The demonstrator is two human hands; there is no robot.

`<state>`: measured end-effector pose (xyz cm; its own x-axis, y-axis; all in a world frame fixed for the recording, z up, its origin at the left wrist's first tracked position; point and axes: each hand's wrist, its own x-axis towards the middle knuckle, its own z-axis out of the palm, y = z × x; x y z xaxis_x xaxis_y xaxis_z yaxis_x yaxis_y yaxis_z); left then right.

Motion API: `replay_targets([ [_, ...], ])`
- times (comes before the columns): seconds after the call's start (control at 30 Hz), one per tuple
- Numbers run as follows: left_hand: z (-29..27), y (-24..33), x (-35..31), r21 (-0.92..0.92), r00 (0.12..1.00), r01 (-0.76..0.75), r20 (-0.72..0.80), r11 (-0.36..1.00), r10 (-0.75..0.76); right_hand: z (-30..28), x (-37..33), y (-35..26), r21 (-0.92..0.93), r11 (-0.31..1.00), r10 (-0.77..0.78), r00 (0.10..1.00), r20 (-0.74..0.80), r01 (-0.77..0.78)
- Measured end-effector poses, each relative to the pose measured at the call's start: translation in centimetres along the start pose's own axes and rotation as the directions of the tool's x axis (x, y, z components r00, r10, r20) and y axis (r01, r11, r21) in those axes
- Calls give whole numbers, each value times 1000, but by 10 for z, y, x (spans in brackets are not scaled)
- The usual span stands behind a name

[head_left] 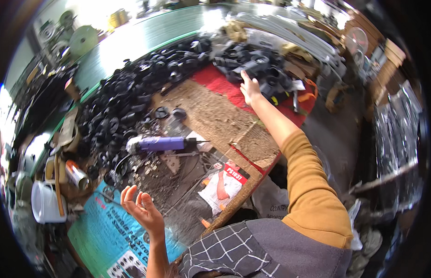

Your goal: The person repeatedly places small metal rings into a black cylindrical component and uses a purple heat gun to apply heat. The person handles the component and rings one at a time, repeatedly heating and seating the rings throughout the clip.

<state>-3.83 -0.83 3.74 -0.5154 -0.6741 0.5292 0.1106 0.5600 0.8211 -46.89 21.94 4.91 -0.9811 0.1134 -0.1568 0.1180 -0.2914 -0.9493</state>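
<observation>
My right arm is stretched far across the bench, and my right hand [250,88] is at the near side of a heap of larger black plastic parts [259,65]. Its fingers reach out toward the heap; I see nothing in them, and cannot tell whether they touch a part. Nearer to me, my left hand [145,211] is raised above a blue printed sheet [102,236], palm up and fingers loosely bent and apart. It holds nothing. Beyond it, a purple power screwdriver [162,143] lies on its side, its bit pointing right. Small metal pieces [148,169] are scattered beside it.
Many small round black plastic parts [127,99] are piled along the bench's far left. A red cloth [220,88] lies under the right-hand heap. At the left edge are a white bucket [44,201] and a spray can [76,174]. Pale long strips [289,32] lie at the back.
</observation>
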Motion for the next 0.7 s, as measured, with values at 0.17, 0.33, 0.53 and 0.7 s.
replay_targets([
  [0.17,-77,-13,-24,195,988,80,-146,977,-52,43,-124,64,-275,797,-273,727,630,538],
  [0.33,-265,-70,-62,633,947,195,-319,749,24,79,-246,68,-32,556,-389,295,873,830],
  [0.53,-510,-94,-100,847,845,527,-516,64,-138,111,-288,63,-42,391,-341,187,921,920],
  [0.7,-552,-92,-89,656,559,731,-420,186,-715,112,-305,50,-109,341,-326,226,918,934],
])
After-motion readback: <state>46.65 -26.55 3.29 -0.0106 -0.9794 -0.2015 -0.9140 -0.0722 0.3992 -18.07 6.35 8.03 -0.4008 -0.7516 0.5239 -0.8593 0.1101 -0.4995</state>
